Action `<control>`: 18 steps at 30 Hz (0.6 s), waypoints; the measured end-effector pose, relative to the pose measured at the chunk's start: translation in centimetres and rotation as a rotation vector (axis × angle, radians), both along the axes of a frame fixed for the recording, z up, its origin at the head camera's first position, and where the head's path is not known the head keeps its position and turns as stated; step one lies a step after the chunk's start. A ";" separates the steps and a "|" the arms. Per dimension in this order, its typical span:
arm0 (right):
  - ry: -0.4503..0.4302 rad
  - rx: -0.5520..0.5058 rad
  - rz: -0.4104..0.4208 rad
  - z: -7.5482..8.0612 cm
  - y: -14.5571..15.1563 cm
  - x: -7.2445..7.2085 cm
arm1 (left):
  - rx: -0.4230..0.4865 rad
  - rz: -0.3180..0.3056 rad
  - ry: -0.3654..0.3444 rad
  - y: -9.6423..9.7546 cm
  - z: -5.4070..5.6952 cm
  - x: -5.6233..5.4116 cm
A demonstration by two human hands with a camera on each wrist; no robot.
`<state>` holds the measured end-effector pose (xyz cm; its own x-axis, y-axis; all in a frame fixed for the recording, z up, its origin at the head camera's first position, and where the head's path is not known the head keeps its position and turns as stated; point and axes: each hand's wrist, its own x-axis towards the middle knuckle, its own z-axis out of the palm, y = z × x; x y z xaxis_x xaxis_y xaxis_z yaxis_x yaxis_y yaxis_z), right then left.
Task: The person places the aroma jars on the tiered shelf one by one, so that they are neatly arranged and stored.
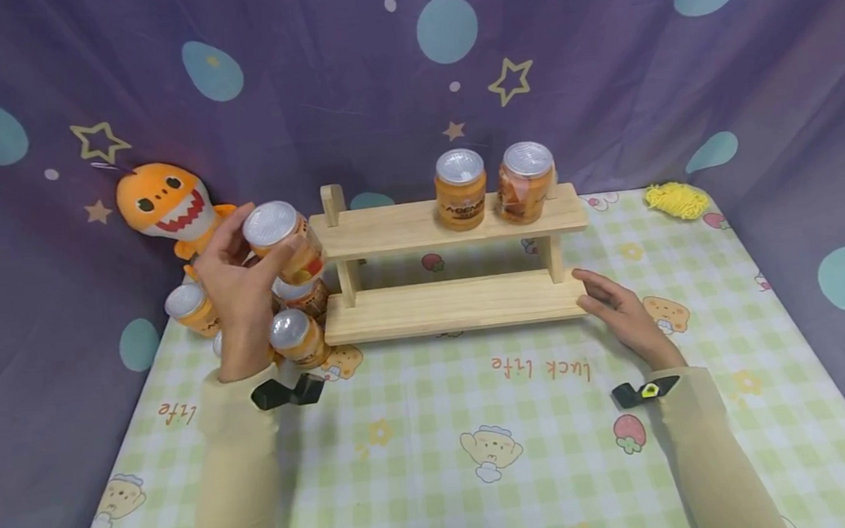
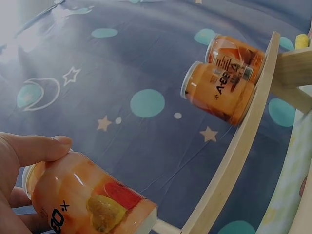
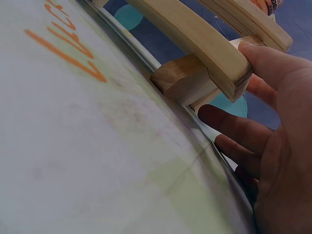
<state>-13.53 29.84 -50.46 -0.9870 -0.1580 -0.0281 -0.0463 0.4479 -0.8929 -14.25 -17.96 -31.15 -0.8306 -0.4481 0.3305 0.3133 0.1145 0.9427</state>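
Clearly, left hand (image 1: pixel 235 287) grips orange, silver-lidded can (image 2: pixel 90 195); right hand (image 1: pixel 623 313), seemingly loose, touches shelf (image 1: pixel 447 305).

A plush shark (image 1: pixel 171 201) is left, seemingly yellow yarn (image 1: pixel 677 200) right

Silver-lidded orange cylindrical can (image 2: pixel 85 189), beside left end of pale wooden 2-tier shelf (image 1: pixel 390 225): red-and-yellow print. 2 orange cylindrical cans (image 1: pixel 461 202), right end: dark-lettered. Green-and-white checked tablecloth (image 1: pixel 424 493), orange-lettered. Far right corner, yellow yarn bundle (image 1: pixel 676 200); far left, orange plush shark (image 1: pixel 160 194), white-toothed. Purple fabric curtain (image 1: pixel 351 81), teal-spotted.
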 end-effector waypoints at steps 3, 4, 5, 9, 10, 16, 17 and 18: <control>-0.006 -0.010 -0.001 -0.1 0.0 0.0 | -0.019 -0.022 -0.005 0.5 0.0 -0.3; -0.005 -0.010 0.001 -0.1 0.0 0.0 | -0.020 -0.032 -0.004 0.7 -0.1 -0.4; -0.004 -0.009 0.002 -0.1 0.0 0.0 | -0.021 -0.041 0.000 0.9 -0.1 -0.6; 0.004 -0.023 0.006 0.0 0.0 0.0 | -0.030 -0.068 0.020 1.6 -0.1 -1.1; 0.005 -0.026 0.007 0.0 0.0 0.0 | -0.033 -0.072 0.023 1.8 -0.1 -1.3; 0.003 -0.030 0.005 0.0 0.1 0.0 | -0.040 -0.110 0.084 2.9 -0.4 -2.4; 0.001 -0.027 0.005 0.0 0.1 0.0 | -0.033 -0.119 0.093 3.2 -0.4 -2.5; -0.001 -0.026 0.004 0.0 0.1 0.0 | -0.024 -0.127 0.097 3.4 -0.4 -2.7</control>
<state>-13.50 29.90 -50.45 -0.9864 -0.1627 -0.0253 -0.0468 0.4246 -0.9042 -16.94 -14.57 -31.58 -0.8440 -0.3325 0.4209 0.4157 0.0904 0.9050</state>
